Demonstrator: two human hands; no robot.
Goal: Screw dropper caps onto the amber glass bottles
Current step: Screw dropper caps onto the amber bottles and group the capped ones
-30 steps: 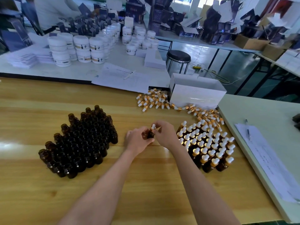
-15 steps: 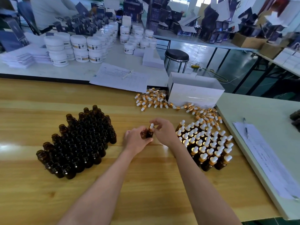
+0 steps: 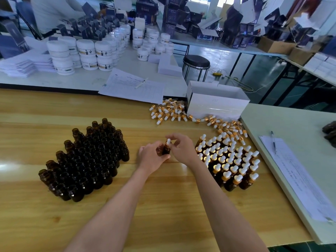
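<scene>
Wooden table [image 3: 163,206], held bottle [image 3: 166,150] upright

No legible text found. The white jars [image 3: 85,51] carry banded labels, with print too small to read. The paper form [image 3: 127,88] and the sheet [image 3: 298,179] at the right show printed tables, illegible. The white box [image 3: 216,106] bears a faint mark, unreadable. Print on the dark cartons [image 3: 234,31] is blurred.

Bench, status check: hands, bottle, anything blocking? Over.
Left hand grips amber bottle; right hand pinches dropper cap on its neck. Uncapped bottles left, capped bottles right. No obstruction seen.
</scene>
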